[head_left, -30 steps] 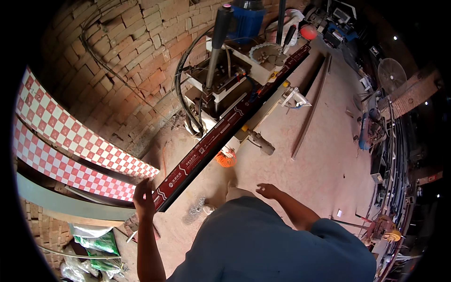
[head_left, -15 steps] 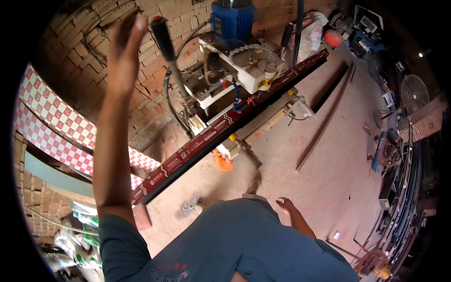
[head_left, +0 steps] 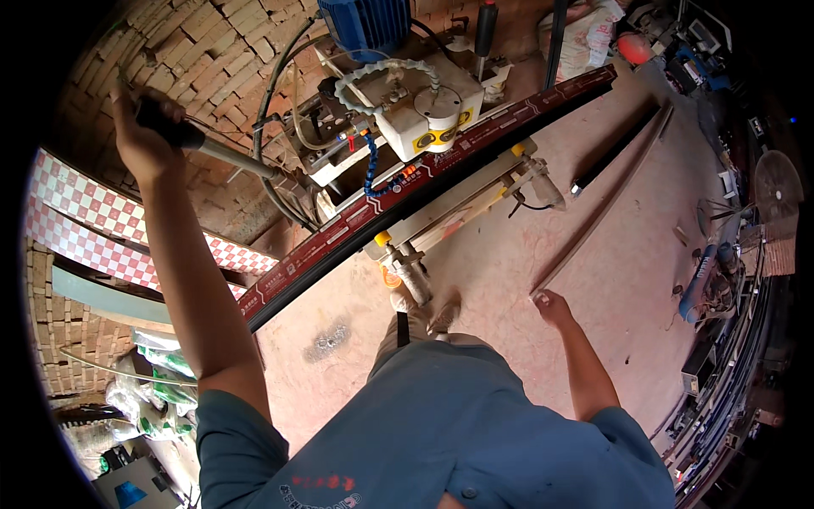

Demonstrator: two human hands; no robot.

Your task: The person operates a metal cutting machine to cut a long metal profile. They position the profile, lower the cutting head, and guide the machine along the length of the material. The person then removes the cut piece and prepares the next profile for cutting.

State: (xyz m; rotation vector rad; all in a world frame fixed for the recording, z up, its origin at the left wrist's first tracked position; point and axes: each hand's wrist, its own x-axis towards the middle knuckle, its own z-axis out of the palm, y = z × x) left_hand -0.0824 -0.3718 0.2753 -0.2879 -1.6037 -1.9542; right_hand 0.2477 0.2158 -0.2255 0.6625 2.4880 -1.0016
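My left hand [head_left: 142, 146] is wrapped round the black grip [head_left: 174, 129] of a metal lever on a cutting or milling machine. The lever leans left, away from the machine body. Under the white machine head [head_left: 415, 127] lies a long dark metal profile [head_left: 398, 184] with red printed film, running diagonally across. A blue segmented nozzle hose [head_left: 370, 161] bends down to the film. Two cylinder clamps [head_left: 409, 276] with yellow fittings stick out on the near side. My right hand [head_left: 554, 308] hangs low at the right, fingers curled; whatever it may hold is too small to make out.
A blue motor [head_left: 369, 25] tops the machine, and a second lever [head_left: 485, 34] stands behind it. Long strips [head_left: 606, 191] lie on the floor at right. Stacked profiles [head_left: 721, 424] line the right edge. Checkered panels [head_left: 97, 204] lean at the left by a brick wall.
My left hand, raised and off the lever before, now grips its black handle, and the lever has swung left and down. My right hand has moved forward. The view has shifted too.
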